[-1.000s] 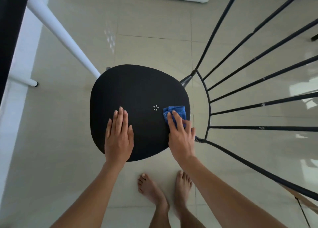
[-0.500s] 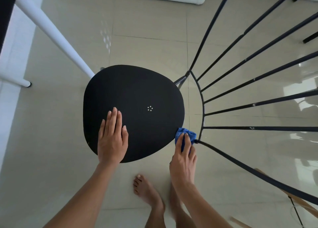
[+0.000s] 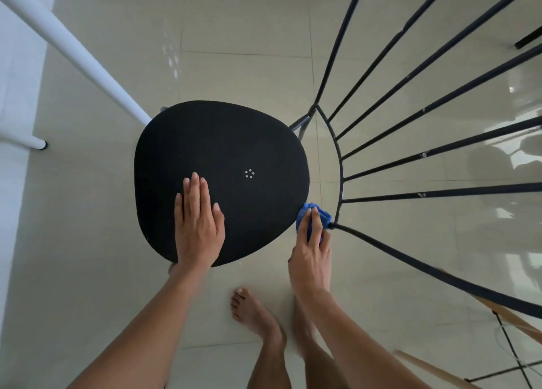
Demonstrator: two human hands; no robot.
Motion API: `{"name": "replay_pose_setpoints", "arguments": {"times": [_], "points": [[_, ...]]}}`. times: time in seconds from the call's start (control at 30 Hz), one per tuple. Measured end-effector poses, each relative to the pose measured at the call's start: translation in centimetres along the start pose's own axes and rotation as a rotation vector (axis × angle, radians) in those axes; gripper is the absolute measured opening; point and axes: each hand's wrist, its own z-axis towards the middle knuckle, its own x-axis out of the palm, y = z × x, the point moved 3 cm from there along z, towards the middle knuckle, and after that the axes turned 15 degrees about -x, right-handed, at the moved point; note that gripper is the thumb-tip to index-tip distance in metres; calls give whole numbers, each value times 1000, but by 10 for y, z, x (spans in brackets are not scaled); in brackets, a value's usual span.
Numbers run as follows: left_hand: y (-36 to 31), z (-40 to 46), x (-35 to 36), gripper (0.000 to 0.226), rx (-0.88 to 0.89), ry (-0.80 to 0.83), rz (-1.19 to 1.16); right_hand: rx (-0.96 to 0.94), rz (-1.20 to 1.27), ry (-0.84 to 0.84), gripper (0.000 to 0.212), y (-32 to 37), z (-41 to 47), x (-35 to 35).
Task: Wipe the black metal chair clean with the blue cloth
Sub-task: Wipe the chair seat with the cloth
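Black metal chair [image 3: 223, 154] — matte rounded seat, thin rod back.

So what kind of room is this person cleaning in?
Probably a home dining area: glossy beige floor tiles, a white table leg beside the black metal chair, and bare feet.

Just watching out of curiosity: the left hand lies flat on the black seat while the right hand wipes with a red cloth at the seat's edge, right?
Not quite: the cloth is blue, as the head view shows. The left hand does lie flat on the seat, and the right hand wipes at its edge.
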Motion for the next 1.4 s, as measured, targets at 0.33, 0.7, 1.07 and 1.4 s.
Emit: {"name": "replay_pose_setpoints", "arguments": {"times": [0.33, 0.7, 1.07, 1.4], "points": [[-51, -11, 11, 62, 167, 30, 34, 27, 47, -24, 94, -1, 14, -10], [-50, -10, 9, 61, 150, 10, -15, -4, 155, -79, 97, -6, -39, 1], [-51, -9, 10, 62, 147, -12, -13, 100, 165, -145, 87, 14, 16, -5], [-53, -9, 8, 62, 137, 6, -3, 150, 361, -192, 93, 9, 17, -17]]}}
